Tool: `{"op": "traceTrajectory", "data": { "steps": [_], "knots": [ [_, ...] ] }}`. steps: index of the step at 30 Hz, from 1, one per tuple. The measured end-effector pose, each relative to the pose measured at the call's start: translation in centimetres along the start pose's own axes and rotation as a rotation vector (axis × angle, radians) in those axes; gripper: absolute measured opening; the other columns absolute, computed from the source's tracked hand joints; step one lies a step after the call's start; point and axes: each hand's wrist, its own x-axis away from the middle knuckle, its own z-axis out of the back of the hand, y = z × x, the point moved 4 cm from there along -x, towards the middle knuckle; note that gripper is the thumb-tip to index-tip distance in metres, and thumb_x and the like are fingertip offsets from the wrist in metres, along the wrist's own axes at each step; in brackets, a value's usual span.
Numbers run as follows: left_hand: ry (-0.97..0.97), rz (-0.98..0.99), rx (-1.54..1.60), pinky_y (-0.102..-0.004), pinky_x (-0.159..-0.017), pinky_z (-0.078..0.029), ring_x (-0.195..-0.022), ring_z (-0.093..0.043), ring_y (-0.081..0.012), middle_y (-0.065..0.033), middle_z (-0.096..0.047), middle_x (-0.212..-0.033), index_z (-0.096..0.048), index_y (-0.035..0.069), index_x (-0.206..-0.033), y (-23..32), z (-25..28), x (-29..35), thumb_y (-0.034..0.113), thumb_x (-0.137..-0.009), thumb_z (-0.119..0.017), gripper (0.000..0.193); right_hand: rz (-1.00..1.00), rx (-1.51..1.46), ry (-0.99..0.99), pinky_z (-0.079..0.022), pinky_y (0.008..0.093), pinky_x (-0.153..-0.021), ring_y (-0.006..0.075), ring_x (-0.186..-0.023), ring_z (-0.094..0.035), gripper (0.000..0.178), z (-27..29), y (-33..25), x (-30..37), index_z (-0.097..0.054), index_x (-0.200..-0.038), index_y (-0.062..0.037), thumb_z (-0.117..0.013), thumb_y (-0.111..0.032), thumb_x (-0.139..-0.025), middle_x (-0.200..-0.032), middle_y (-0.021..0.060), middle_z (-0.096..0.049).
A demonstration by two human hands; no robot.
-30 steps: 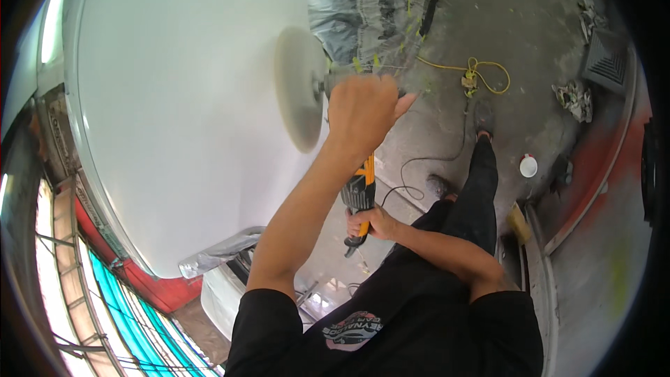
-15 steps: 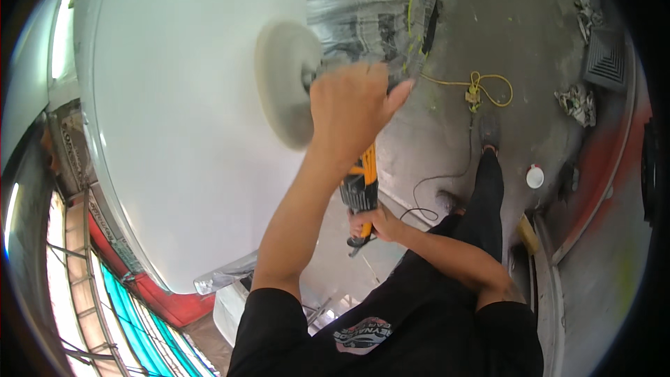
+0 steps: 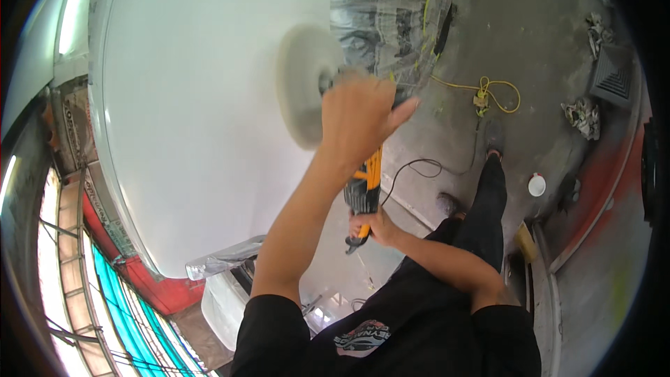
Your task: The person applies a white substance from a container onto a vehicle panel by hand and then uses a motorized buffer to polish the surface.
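A yellow-and-black power polisher (image 3: 363, 195) stretches across the edge of a large, glossy white vehicle panel (image 3: 188, 119). Its round, pale pad (image 3: 303, 98) lies against the panel and looks blurred, as if spinning. My left hand (image 3: 358, 119) is closed over the front grip beside the pad, thumb sticking out to the right; the fingers are partly hidden under the hand. Lower down, my right hand (image 3: 377, 227) wraps round the rear handle. A dark power cord (image 3: 401, 167) runs from the tool toward the floor.
Clear plastic sheeting (image 3: 380, 14) covers the part beyond the panel. On the grey floor a yellow extension cord (image 3: 513, 101) lies looped, near my foot. Farther right are a white cup (image 3: 537, 185), crumpled plastic (image 3: 581, 117) and a dark ridged square object (image 3: 614, 75).
The scene has shifted slightly as my view moved. The pad stays on the white panel, and both hands keep hold of the polisher.
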Motion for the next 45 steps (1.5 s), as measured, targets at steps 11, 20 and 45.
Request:
{"op": "traceTrajectory", "data": {
  "steps": [11,20,45],
  "knots": [
    [-0.299,0.201,0.129,-0.0427,-0.051,-0.045,-0.058,-0.06,-0.0325,-0.0105,-0.059,-0.063,-0.06,0.007,-0.068,-1.3,-8.9,10.1,0.048,-0.082,-0.075,0.046,-0.297,-0.133,0.124,-0.047,0.0352,-0.058,0.0194,-0.057,-0.056,0.013,5.7,9.9,4.7,-0.054,-0.072,-0.0046,-0.065,-0.003,-0.079,-0.063,0.005,-0.052],
    [0.114,-0.075,0.004,-0.0429,-0.049,-0.043,-0.055,-0.057,-0.0319,-0.0104,-0.058,-0.062,-0.055,0.007,-0.065,-0.2,2.2,-5.8,0.044,-0.078,-0.081,0.047,0.157,0.238,-0.012,-0.045,0.0317,-0.058,0.0154,-0.058,-0.054,0.02,0.1,-7.1,-2.4,-0.051,-0.069,-0.004,-0.063,-0.01,-0.084,-0.066,0.0055,-0.054],
    [0.16,-0.051,0.002,-0.0405,-0.049,-0.039,-0.055,-0.055,-0.0277,-0.0075,-0.053,-0.059,-0.055,0.009,-0.061,-1.3,3.3,2.6,0.041,-0.075,-0.085,0.045,0.166,0.328,0.084,-0.046,0.03,-0.058,0.0142,-0.057,-0.058,0.021,1.6,-0.5,-0.8,-0.055,-0.066,-0.0038,-0.066,-0.011,-0.082,-0.062,0.0043,-0.057]
  ]
}}
